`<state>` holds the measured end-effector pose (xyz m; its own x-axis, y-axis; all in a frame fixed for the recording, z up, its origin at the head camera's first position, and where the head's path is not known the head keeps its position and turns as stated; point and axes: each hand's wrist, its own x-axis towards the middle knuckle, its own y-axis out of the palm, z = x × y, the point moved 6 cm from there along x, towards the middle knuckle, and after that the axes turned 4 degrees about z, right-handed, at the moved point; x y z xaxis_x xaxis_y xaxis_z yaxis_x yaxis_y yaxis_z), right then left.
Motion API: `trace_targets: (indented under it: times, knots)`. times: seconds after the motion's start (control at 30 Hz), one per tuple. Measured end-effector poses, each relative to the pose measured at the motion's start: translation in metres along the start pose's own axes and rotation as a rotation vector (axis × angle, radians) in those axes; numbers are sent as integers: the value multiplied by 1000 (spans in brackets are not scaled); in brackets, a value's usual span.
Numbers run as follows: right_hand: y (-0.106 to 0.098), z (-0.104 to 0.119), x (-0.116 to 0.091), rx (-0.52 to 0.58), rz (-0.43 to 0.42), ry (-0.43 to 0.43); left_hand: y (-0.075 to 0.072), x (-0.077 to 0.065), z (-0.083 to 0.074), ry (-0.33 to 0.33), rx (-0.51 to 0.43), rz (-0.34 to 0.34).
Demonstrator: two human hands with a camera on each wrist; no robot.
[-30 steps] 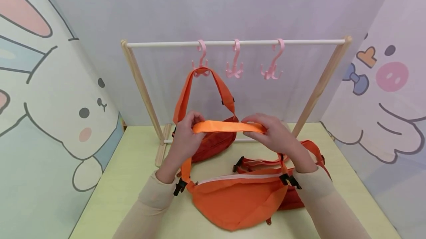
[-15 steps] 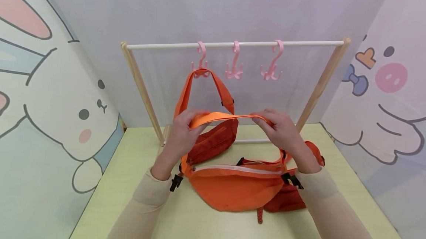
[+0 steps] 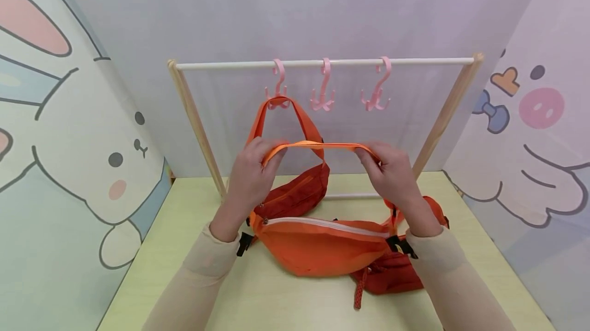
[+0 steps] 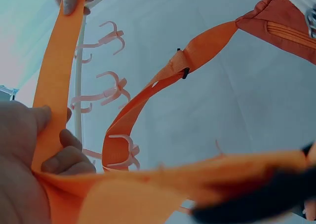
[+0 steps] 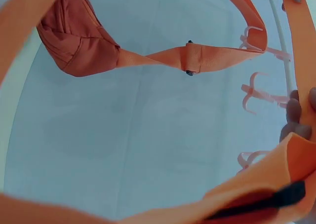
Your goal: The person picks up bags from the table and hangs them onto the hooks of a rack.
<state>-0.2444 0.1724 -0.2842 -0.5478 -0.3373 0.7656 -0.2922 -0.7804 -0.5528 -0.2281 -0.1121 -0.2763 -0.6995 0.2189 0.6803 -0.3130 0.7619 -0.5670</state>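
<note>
An orange waist bag (image 3: 322, 249) with a white zip hangs below its own wide orange strap (image 3: 318, 145). My left hand (image 3: 251, 172) grips the strap's left part, thumb and fingers on opposite faces of the webbing in the left wrist view. At the strap's right end, my right hand (image 3: 392, 174) pinches it the same way. Between the hands the strap runs nearly level. Behind it, a dark red waist bag (image 3: 295, 192) hangs by an orange strap from the left pink hook (image 3: 279, 85). Another dark red bag (image 3: 396, 277) lies on the table, partly hidden by the orange bag and my right forearm.
A rack with a white rail (image 3: 212, 66) and wooden legs stands at the back. The middle pink hook (image 3: 324, 87) and right pink hook (image 3: 379, 87) hold nothing. Cartoon-printed panels flank the pale table (image 3: 175, 249). Black buckles (image 3: 244, 244) dangle beside the orange bag.
Both hands have risen with the strap and moved toward the rack. The orange bag has come up with them, uncovering more of the red bag on the table and its braided pull.
</note>
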Motion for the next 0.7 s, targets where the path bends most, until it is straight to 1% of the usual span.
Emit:
trace_targets:
  times: [0.17, 0.33, 0.5, 0.7]
  knots:
    - [-5, 8, 9, -6, -77, -30, -4, 11, -4, -24, 62, -51]
    - [-10, 12, 22, -34, -141, -41, -6, 23, -8, -70, 105, -79]
    - [-12, 11, 37, -54, -180, -9, -8, 35, -10, -95, 156, -108]
    - [-13, 5, 51, -60, -216, 36, -7, 47, -9, -119, 178, -136]
